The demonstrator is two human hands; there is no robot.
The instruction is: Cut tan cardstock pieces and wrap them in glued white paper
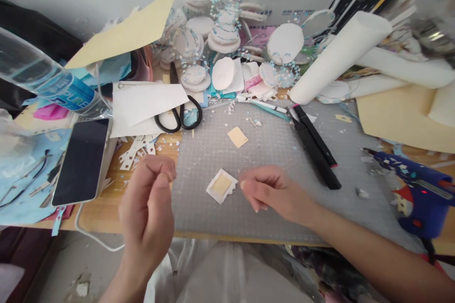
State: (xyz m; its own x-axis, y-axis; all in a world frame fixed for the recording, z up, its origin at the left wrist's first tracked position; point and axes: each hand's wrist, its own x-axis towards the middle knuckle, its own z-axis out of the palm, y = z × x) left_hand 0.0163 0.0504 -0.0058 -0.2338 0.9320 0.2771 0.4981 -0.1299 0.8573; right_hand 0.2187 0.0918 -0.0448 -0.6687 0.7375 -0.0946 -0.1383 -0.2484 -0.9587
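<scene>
My left hand [149, 203] is raised over the left edge of the grey cutting mat [199, 220], its thumb pressed to the curled fingers. A sliver of something pale yellow shows by its fingertips, too small to name. To the right, my right hand [266, 188] is closed with thumb and fingers together; whatever they hold, if anything, is hidden. Between the hands lies a white paper square [213, 192] with a ragged right edge and a smaller yellow paper piece [222, 184] on top. Farther back on the mat rests a separate yellow paper square [238, 137].
Black-handled scissors [192, 112] lie partly under white paper [149, 99]. A black pen-like tool [316, 154] is on the mat's right, with a blue glue gun [423, 189] beyond. A phone [83, 158] and water bottle [46, 73] stand left. White discs [223, 38] crowd the back.
</scene>
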